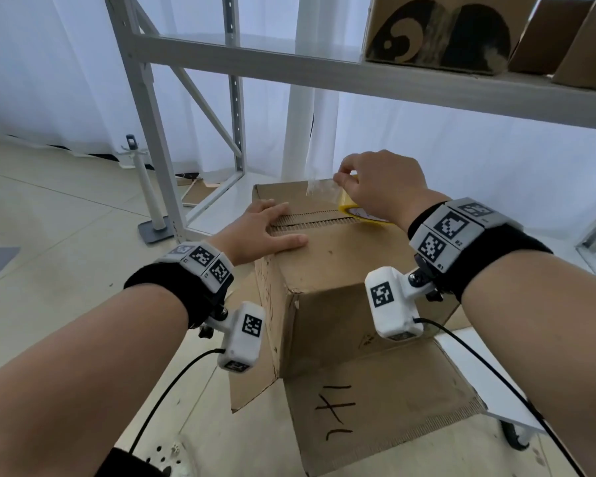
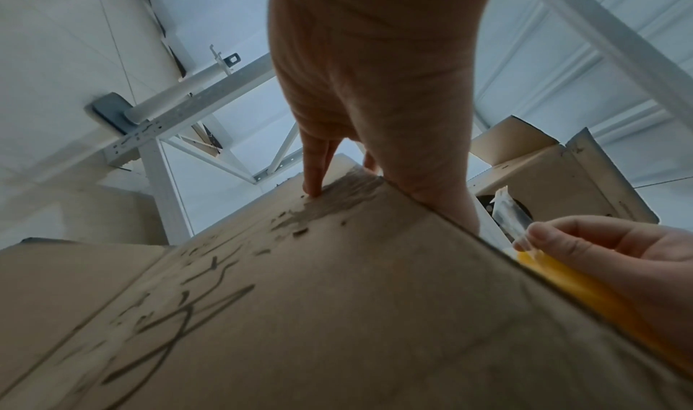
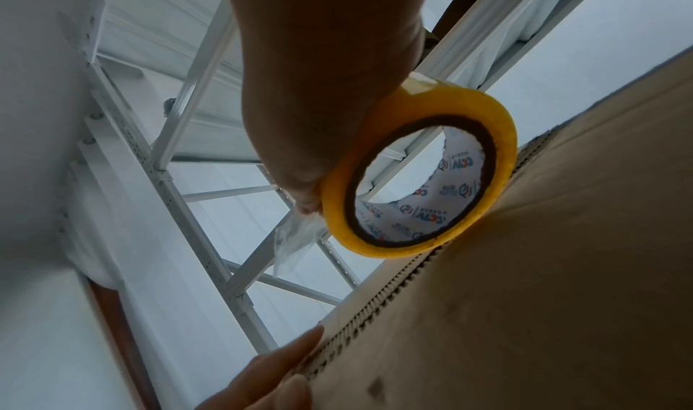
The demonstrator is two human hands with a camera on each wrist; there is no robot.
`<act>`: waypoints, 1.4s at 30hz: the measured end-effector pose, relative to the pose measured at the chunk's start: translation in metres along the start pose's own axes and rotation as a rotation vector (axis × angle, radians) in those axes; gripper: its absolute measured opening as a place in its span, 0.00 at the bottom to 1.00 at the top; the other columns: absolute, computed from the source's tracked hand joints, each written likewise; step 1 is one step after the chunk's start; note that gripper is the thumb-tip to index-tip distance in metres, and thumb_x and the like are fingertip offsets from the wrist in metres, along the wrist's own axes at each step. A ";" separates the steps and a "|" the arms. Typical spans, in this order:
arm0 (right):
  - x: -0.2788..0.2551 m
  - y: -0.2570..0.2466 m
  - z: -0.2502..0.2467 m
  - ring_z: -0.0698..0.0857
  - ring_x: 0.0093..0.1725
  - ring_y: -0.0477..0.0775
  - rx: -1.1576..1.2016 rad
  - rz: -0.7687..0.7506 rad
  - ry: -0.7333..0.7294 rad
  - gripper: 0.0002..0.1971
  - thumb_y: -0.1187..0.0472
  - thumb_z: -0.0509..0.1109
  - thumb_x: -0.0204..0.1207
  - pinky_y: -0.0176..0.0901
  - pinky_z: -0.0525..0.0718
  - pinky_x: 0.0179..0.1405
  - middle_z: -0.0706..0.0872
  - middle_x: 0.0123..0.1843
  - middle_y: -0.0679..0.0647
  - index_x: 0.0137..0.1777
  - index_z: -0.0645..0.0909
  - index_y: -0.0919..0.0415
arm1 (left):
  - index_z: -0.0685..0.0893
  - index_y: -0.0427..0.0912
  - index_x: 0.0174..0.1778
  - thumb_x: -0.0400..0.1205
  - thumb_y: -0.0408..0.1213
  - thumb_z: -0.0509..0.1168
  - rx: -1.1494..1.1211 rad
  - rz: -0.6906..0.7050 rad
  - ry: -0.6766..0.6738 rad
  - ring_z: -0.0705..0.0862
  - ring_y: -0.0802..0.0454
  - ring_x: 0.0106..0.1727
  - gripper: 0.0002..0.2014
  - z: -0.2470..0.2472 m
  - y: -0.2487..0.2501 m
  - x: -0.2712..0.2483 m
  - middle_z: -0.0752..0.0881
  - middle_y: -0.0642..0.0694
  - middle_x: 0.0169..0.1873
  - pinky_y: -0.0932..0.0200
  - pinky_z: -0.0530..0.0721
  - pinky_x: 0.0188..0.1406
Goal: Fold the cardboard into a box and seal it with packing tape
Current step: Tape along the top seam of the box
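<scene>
Here the left hand point(image 1: 265, 232) lies flat, fingers straight and spread, pressing the top flaps of the cardboard box point(image 1: 338, 270) down beside the centre seam point(image 1: 317, 218). The box stands on the floor before a grey shelf rack point(image 1: 145, 108), one flap point(image 1: 375, 411) still splayed out at the bottom. Its board looks light and stiff but springy, so the flaps likely need holding close to the seam. Worn brown card, black scrawl, corrugated edges showing. To the right, the right hand point(image 1: 375, 187) grips the yellow tape roll point(image 3: 416, 167) resting on the box top, fingertips pinching the clear, clingy loose tape end point(image 1: 319, 187), best kept taut.
</scene>
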State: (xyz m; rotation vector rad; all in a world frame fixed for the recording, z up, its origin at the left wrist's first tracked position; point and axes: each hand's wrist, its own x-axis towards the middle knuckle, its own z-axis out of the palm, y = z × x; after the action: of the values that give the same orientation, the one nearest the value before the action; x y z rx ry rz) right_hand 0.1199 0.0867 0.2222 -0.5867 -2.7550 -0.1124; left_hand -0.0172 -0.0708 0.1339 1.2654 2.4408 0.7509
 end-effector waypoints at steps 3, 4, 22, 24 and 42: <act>-0.003 0.003 0.001 0.82 0.52 0.54 0.012 0.000 -0.010 0.16 0.45 0.55 0.85 0.43 0.67 0.41 0.87 0.51 0.49 0.60 0.81 0.47 | 0.64 0.54 0.80 0.73 0.66 0.64 0.006 -0.003 0.043 0.61 0.50 0.79 0.40 0.004 0.002 0.000 0.58 0.52 0.80 0.52 0.58 0.77; -0.003 0.005 0.001 0.82 0.52 0.54 0.016 -0.001 -0.008 0.16 0.44 0.55 0.85 0.43 0.68 0.41 0.87 0.51 0.49 0.60 0.81 0.47 | 0.65 0.53 0.79 0.73 0.66 0.64 0.009 -0.001 0.058 0.63 0.49 0.78 0.40 0.005 0.002 0.000 0.59 0.51 0.79 0.52 0.58 0.77; 0.027 -0.050 -0.011 0.82 0.55 0.53 -0.224 -0.353 -0.197 0.16 0.46 0.55 0.85 0.45 0.72 0.44 0.85 0.55 0.50 0.62 0.80 0.48 | 0.84 0.45 0.61 0.78 0.59 0.65 -0.153 0.099 0.381 0.80 0.53 0.57 0.24 0.023 -0.005 -0.001 0.81 0.51 0.56 0.62 0.75 0.55; 0.033 -0.059 -0.009 0.82 0.53 0.53 -0.257 -0.375 -0.235 0.15 0.46 0.56 0.85 0.45 0.73 0.43 0.86 0.55 0.49 0.62 0.81 0.48 | 0.82 0.45 0.64 0.76 0.61 0.66 -0.167 0.099 0.335 0.80 0.53 0.59 0.28 0.022 -0.008 -0.004 0.81 0.50 0.60 0.59 0.77 0.60; 0.048 -0.072 -0.002 0.78 0.37 0.52 -0.140 -0.245 -0.160 0.19 0.44 0.60 0.79 0.45 0.70 0.36 0.75 0.35 0.45 0.65 0.69 0.53 | 0.78 0.40 0.33 0.81 0.40 0.65 -0.700 -0.084 0.293 0.82 0.42 0.42 0.12 -0.001 -0.010 -0.016 0.85 0.39 0.37 0.39 0.82 0.57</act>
State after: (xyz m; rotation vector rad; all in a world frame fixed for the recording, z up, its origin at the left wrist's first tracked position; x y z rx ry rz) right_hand 0.0494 0.0392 0.2393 -0.3002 -2.9835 -0.3308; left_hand -0.0155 -0.0890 0.1290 0.8103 2.0863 1.6673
